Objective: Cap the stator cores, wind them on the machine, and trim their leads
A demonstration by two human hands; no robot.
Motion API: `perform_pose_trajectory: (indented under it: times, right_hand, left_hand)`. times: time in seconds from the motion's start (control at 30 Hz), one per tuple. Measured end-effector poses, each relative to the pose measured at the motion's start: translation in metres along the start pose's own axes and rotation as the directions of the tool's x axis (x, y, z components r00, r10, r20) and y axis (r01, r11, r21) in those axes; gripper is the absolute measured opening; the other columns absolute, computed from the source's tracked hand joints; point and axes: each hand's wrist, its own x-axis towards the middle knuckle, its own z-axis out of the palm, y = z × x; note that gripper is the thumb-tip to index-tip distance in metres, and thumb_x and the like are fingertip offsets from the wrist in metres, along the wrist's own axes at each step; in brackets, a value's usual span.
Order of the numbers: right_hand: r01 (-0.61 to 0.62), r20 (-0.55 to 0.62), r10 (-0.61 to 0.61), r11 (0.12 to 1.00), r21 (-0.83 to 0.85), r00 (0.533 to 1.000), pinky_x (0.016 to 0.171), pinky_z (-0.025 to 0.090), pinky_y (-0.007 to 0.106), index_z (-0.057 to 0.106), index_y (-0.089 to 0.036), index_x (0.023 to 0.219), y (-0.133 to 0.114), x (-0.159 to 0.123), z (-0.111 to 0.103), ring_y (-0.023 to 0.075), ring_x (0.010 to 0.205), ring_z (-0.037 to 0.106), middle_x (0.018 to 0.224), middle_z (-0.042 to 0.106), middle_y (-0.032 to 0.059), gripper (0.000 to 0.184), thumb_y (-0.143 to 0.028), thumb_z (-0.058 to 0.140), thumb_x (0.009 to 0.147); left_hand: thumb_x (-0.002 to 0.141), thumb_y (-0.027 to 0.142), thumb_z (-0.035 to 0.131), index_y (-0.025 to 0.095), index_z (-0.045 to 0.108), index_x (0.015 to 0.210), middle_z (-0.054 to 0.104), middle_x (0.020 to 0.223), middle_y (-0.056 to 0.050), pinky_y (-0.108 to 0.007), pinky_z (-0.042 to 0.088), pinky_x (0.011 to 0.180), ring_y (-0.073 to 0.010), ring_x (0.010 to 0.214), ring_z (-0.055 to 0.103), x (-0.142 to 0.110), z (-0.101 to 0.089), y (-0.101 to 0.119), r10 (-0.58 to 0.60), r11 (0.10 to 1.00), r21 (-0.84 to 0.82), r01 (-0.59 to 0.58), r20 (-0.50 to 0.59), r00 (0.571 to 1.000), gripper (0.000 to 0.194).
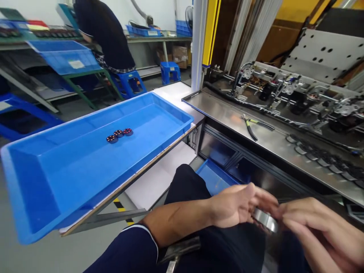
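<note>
My left hand (241, 204) is over my lap, its fingers curled round a short, round metal part (265, 221) with a shiny silver side. Close against the far side of that part is my right hand (318, 223), its thumb and fingers pinched together. What the right fingertips hold, if anything, is hidden and slightly blurred. Several dark, ring-like parts (324, 157) lie in a row on the metal bench, beyond my right hand. Green-handled pliers (251, 127) rest on the same bench, with their handles spread.
A large blue tray (85, 167) on a side table at left holds 3 small dark round parts (119, 133). Machine fixtures (287, 89) stand behind the metal bench (224, 113). Below is another blue bin (216, 178). A seated person (105, 34) is at the back.
</note>
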Motion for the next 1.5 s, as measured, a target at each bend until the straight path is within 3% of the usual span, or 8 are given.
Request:
perform_pose_trajectory:
  times: [0.13, 0.27, 0.47, 0.6, 0.7, 0.87, 1.07, 1.5]
  right_hand:
    - [0.016, 0.075, -0.016, 1.0, -0.008, 0.997, 0.065, 0.055, 0.022, 0.063, -0.022, 0.103, -0.009, 0.006, -0.001, 0.0133, 0.078, 0.067, 0.088, 0.066, 0.0022, 0.015, -0.013, 0.054, 0.094]
    - [-0.032, 0.004, 0.032, 0.995, -0.094, 0.999, 0.068, 0.052, 0.021, 0.063, -0.021, 0.101, -0.013, 0.005, 0.001, 0.0109, 0.078, 0.065, 0.088, 0.064, 0.0018, 0.011, -0.016, 0.057, 0.095]
    - [-0.084, -0.114, 0.073, 0.991, -0.1, 0.991, 0.059, 0.05, 0.02, 0.061, -0.021, 0.088, -0.019, 0.011, 0.006, 0.0108, 0.07, 0.064, 0.083, 0.066, 0.0008, 0.007, -0.017, 0.059, 0.094]
    - [-0.004, -0.031, 0.005, 1.0, 0.025, 1.0, 0.058, 0.052, 0.024, 0.064, -0.022, 0.094, -0.013, 0.007, 0.004, 0.015, 0.073, 0.066, 0.08, 0.067, 0.0016, 0.011, -0.013, 0.058, 0.091]
    - [0.024, 0.005, -0.025, 0.998, 0.051, 1.0, 0.06, 0.053, 0.025, 0.065, -0.021, 0.098, -0.006, 0.002, 0.003, 0.016, 0.074, 0.066, 0.082, 0.067, 0.0022, 0.015, -0.01, 0.059, 0.09]
    - [-0.032, -0.086, 0.031, 0.999, -0.02, 0.996, 0.06, 0.05, 0.023, 0.063, -0.021, 0.09, -0.004, 0.002, 0.005, 0.0128, 0.072, 0.064, 0.08, 0.064, 0.0006, 0.009, -0.012, 0.062, 0.09]
    - [-0.128, -0.202, 0.111, 0.989, -0.073, 0.973, 0.058, 0.048, 0.018, 0.062, -0.021, 0.083, -0.012, 0.011, 0.009, 0.0079, 0.065, 0.062, 0.078, 0.066, -0.0013, 0.011, -0.018, 0.061, 0.093]
    - [-0.125, -0.231, 0.127, 0.992, 0.021, 0.965, 0.055, 0.047, 0.021, 0.062, -0.021, 0.081, -0.01, 0.004, 0.015, 0.0107, 0.066, 0.062, 0.075, 0.065, -0.0006, 0.012, -0.013, 0.063, 0.09]
  left_hand:
    - [0.086, 0.07, 0.049, 0.008, 0.068, 0.091, 0.069, 0.071, -0.01, -0.035, 0.055, 0.062, -0.0276, 0.077, 0.073, 0.003, -0.012, -0.005, -0.379, 0.923, 0.171, 0.346, 0.239, 0.894, 0.066]
    - [0.077, 0.042, 0.077, 0.017, 0.059, 0.107, 0.072, 0.09, -0.006, -0.028, 0.055, 0.06, -0.0195, 0.069, 0.073, -0.004, 0.001, -0.003, 0.009, 0.989, 0.148, -0.013, 0.029, 1.0, 0.043]
    - [0.058, 0.023, 0.092, 0.019, 0.059, 0.09, 0.071, 0.1, -0.002, -0.032, 0.052, 0.094, -0.0199, 0.103, 0.071, -0.004, 0.015, 0.004, 0.341, 0.939, 0.089, -0.331, -0.144, 0.929, 0.045]
    - [0.076, 0.071, 0.064, 0.012, 0.068, 0.091, 0.071, 0.078, -0.007, -0.033, 0.055, 0.077, -0.0225, 0.083, 0.073, 0.007, -0.005, -0.004, -0.118, 0.988, 0.096, 0.119, -0.022, 0.993, 0.061]
    - [0.082, 0.073, 0.049, 0.009, 0.068, 0.081, 0.066, 0.064, -0.007, -0.037, 0.056, 0.067, -0.026, 0.072, 0.073, 0.009, -0.015, -0.007, -0.418, 0.903, 0.184, 0.388, 0.168, 0.893, 0.067]
    - [0.077, 0.04, 0.076, 0.016, 0.059, 0.104, 0.071, 0.09, -0.006, -0.027, 0.057, 0.058, -0.0193, 0.067, 0.074, 0.0, -0.001, -0.006, -0.008, 0.989, 0.148, 0.002, 0.039, 0.999, 0.04]
    - [0.059, 0.006, 0.088, 0.019, 0.053, 0.09, 0.065, 0.108, -0.002, -0.027, 0.057, 0.084, -0.0155, 0.097, 0.07, -0.001, 0.011, -0.005, 0.416, 0.889, 0.269, -0.371, -0.134, 0.899, 0.049]
    - [0.063, 0.024, 0.09, 0.013, 0.069, 0.089, 0.062, 0.093, -0.003, -0.023, 0.058, 0.07, -0.0116, 0.079, 0.068, 0.0, 0.0, -0.006, 0.237, 0.909, 0.376, -0.176, -0.122, 0.964, 0.035]
